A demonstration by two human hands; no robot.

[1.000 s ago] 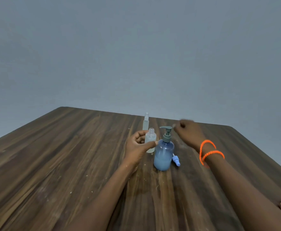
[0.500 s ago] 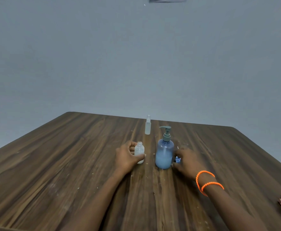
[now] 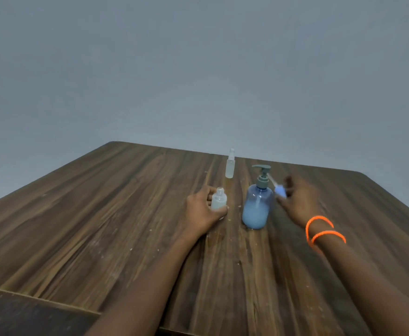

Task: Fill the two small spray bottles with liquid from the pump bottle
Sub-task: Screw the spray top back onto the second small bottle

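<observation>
The tabletop (image 3: 101, 226) carries everything, and the main change on it is on the right side. Half a second ago the right hand (image 3: 298, 204) lay flat on the wood at about 3 o'clock from the pump bottle (image 3: 256, 207), over the blue spray cap; now it is lifted and blurred with motion, and its grip is pinched on that cap (image 3: 280, 191) — the dip tube trails up toward the pump head.

The pump bottle stands upright at the centre, about half full of pale blue liquid, untouched. At its 9 o'clock the left hand (image 3: 201, 214) has its grip wrapped round the open bottle (image 3: 218, 202), which a second ago was raised beside the pump spout and now stands on the wood, neck bare, with cloudy liquid inside.

At 12 o'clock from it, well apart, the far bottle (image 3: 230, 166) stands capped.

My reading — filling of the near bottle is over and capping is the step in hand. The tube must be threaded into the narrow neck; a miss could tip the bottle.
</observation>
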